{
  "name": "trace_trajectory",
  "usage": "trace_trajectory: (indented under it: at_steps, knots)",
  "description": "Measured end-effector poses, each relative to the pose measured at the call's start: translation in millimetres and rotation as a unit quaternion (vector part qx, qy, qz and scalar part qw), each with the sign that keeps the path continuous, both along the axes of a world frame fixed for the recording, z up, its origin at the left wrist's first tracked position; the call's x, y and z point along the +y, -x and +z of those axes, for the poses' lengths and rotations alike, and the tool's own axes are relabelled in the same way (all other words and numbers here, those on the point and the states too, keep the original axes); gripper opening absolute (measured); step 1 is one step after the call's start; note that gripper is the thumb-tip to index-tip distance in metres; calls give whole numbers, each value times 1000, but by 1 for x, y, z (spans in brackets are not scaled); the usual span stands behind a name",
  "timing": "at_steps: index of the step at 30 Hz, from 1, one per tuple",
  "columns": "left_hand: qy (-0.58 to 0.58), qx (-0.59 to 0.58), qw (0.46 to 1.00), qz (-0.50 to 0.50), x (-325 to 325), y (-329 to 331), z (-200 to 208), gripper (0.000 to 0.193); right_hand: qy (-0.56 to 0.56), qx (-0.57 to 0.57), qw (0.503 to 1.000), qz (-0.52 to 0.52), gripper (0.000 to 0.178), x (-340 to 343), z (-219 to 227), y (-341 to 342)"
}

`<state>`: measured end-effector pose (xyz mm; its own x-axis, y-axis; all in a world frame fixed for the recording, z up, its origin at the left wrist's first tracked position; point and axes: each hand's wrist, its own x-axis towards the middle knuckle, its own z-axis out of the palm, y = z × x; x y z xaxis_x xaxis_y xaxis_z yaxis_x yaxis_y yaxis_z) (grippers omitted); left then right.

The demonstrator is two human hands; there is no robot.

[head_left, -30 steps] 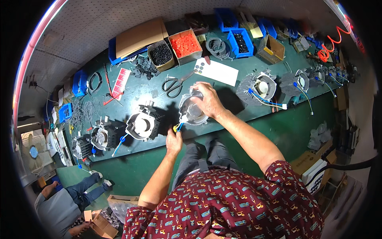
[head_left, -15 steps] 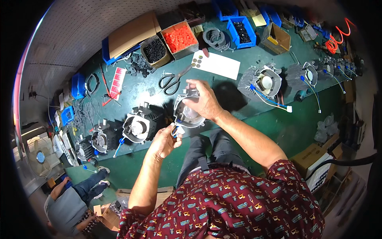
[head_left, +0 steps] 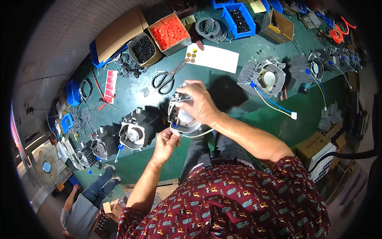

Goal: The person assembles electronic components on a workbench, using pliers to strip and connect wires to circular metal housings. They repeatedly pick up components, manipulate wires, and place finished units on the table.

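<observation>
A grey cast-metal housing (head_left: 184, 118) with a pale round centre stands at the near edge of the workbench. My right hand (head_left: 202, 104) grips it from above, fingers over its top rim and thumb inside the opening. Below its lower left rim, my left hand (head_left: 167, 141) is closed in a pinch on thin wires (head_left: 195, 136), which curve away to the right under the housing. The exact spot between those fingertips is partly hidden. Just left stands a similar dark finned housing (head_left: 135, 131) with a blue wire. Black-handled scissors (head_left: 163, 81) lie behind the held housing.
More finned housings (head_left: 264, 77) with trailing wires line the right side; several dark ones stand left. Along the back are a box of orange-red parts (head_left: 170, 32), a blue bin (head_left: 239, 22) and white paper (head_left: 217, 59). Another person (head_left: 83, 211) is at lower left.
My left hand has moved up to the housing's lower rim. The wires, bunched at my fingers before, now stretch out to the right. My right hand keeps its hold; the whole view has shifted slightly.
</observation>
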<state>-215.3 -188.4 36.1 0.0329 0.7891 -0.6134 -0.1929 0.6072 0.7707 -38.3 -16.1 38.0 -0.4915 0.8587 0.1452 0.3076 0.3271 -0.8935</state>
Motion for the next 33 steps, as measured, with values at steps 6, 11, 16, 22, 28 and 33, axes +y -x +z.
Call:
trace_trajectory:
  at_steps: [6,11,16,22,28,33]
  knots:
    - [-134,371,914,-96,3,-18,5,15,-2,12,1000,5,42,1,-1,0]
    - [-62,325,938,-101,6,-13,18,20,-12,3,1000,-6,41,3,1,-1]
    - [34,94,995,-8,2,-4,18,29,-6,24,1000,-3,39,1,-5,2]
    - [153,2,984,91,11,-7,26,21,-8,13,1000,-7,45,0,-3,1]
    - [73,3,997,33,13,6,16,14,-11,16,1000,0,47,1,-3,1]
    - [-123,344,929,-56,-1,-11,5,17,-8,18,1000,6,45,-1,-4,-1]
